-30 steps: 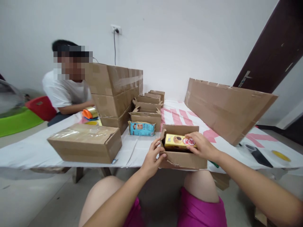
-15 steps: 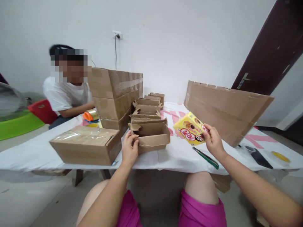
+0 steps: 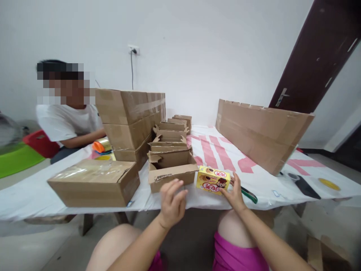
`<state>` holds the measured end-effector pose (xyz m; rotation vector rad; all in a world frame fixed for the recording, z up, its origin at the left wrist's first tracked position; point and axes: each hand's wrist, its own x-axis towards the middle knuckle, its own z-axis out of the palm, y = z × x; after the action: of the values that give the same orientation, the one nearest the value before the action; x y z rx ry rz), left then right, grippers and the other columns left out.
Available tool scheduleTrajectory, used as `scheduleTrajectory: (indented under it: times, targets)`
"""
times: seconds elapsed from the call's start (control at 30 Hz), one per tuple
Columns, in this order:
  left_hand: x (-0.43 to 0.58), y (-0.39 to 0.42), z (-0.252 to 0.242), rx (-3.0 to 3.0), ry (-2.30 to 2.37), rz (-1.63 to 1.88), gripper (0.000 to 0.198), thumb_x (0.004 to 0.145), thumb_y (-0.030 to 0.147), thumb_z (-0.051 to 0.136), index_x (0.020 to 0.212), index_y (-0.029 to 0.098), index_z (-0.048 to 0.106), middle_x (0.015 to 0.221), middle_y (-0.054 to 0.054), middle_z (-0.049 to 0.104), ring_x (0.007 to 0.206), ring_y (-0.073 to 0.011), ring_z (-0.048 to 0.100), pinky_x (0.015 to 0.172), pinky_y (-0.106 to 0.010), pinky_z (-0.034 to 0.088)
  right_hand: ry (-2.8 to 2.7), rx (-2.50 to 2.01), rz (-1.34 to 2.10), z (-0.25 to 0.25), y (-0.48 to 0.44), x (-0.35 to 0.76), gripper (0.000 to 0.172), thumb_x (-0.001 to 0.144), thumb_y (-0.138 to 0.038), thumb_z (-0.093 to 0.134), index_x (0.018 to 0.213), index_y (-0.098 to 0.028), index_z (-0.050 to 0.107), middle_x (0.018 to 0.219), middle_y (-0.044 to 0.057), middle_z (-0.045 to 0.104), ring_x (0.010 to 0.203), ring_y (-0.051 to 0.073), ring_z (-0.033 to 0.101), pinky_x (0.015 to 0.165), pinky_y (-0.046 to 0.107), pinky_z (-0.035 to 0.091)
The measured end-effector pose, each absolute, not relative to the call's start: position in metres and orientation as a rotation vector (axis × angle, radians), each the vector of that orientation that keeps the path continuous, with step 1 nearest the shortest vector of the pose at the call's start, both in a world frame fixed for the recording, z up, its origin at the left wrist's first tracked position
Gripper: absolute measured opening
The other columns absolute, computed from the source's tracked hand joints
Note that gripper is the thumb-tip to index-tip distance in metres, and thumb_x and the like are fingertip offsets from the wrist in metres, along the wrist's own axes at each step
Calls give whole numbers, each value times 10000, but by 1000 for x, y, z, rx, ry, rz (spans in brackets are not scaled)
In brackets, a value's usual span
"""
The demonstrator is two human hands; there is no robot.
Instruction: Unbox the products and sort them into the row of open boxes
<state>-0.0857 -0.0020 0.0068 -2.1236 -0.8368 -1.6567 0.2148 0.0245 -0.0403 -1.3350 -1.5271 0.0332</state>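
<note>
My right hand grips the right end of a small yellow snack box, which stands upright on the cloth near the table's front edge. Just left of it is an open cardboard box, its top flaps torn and its inside partly visible. My left hand hovers in front of that box with loosely bent fingers apart and nothing in them. A green utility knife lies behind my right hand, partly hidden by it.
More open boxes line up behind. Left are a taped carton and stacked cartons, with a seated person beyond. A tall cardboard panel, a black phone-like slab and a yellow disc are right.
My left hand has let go of the open box and moved right and nearer me. My right hand has brought the yellow snack box left and down beside it. The view has shifted slightly.
</note>
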Motion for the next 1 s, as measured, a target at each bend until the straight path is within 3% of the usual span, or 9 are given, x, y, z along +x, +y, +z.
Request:
scheduleTrajectory:
  times: [0.1,0.2,0.33,0.53,0.63,0.73,0.83,1.0]
  targets:
    - [-62,-2,-15,-2577,-900,-1503,463,802,73,470,1233,240,477,1301,-125,516,1227,-246,489,1001,-446,440,-1540,-1381,94,-62,20,213,661,841,-505,561,1374,-236,277,1228,155,527,1037,291,608,815,467,564]
    - [-47,11,-37,-2742,-1296,-1410,555,816,128,475,1358,190,374,1380,-160,475,1294,-277,456,1056,-503,403,-1564,-1410,83,-68,17,212,518,864,-462,533,1294,-215,383,1133,150,566,1007,295,607,815,466,561]
    - [-41,30,-55,-2773,-1664,-1411,643,799,166,502,1415,127,320,1430,-204,439,1338,-308,422,1095,-532,356,-1580,-1419,64,-67,18,212,487,889,-439,482,1306,-205,389,1187,176,541,1047,308,589,848,487,547]
    - [-35,33,-56,-2862,-1651,-1323,686,757,170,556,1416,156,367,1420,-188,474,1327,-318,441,1103,-523,343,-1572,-1390,43,-71,12,211,437,907,-387,429,1311,-221,438,1231,162,556,1149,321,544,954,526,486]
    - [-22,34,-46,-2969,-1637,-1298,737,737,164,573,1437,155,341,1476,-174,405,1382,-306,362,1134,-496,303,-1550,-1375,36,-64,17,214,428,896,-377,421,1290,-220,481,1196,147,586,1113,305,563,938,499,497]
    - [2,52,-20,-2941,-1644,-1485,766,736,158,575,1453,173,305,1515,-131,355,1421,-259,294,1170,-438,247,-1490,-1396,26,-36,43,226,482,871,-368,421,1302,-163,483,1167,166,596,1102,306,550,955,498,467]
    - [33,88,19,-2872,-1622,-1601,760,743,163,573,1449,152,293,1504,-139,364,1411,-251,309,1174,-427,234,-1410,-1455,41,8,86,246,493,859,-300,404,1312,-122,480,1163,174,600,1115,293,535,971,459,441]
    - [75,124,62,-2853,-1611,-1577,695,739,148,584,1394,92,360,1461,-193,388,1395,-288,320,1171,-425,231,-1308,-1538,138,56,126,278,426,819,-242,452,1222,-159,563,1067,136,651,1047,272,582,924,389,451]
